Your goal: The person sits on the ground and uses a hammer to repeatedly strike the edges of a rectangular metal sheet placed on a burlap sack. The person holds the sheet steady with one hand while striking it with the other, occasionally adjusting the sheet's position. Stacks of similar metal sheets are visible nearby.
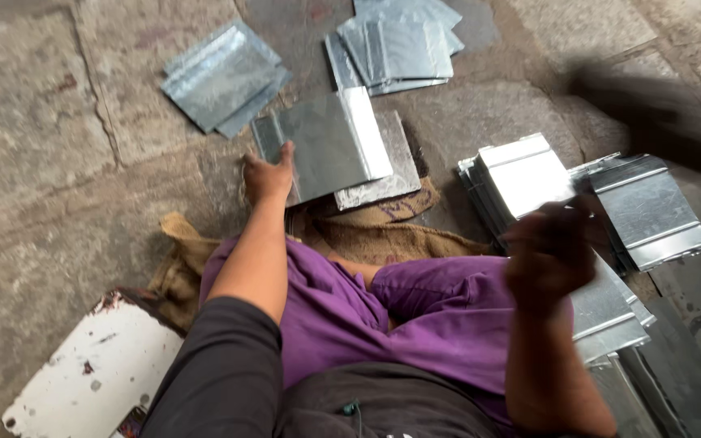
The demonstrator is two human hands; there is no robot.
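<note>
Galvanized sheet-metal panel (330,146) lies on the stone floor (34,122), pinned at its near-left edge by the left hand (268,174)'s flattened fingers, while the right hand (549,255), grip unreadable through blur, swings close enough to risk cuts.

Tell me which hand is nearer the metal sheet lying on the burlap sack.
Left. The left hand presses on the near-left edge of the metal sheet on the burlap sack. The right hand, blurred, is raised off to the right, above a stack of folded sheets.
</note>
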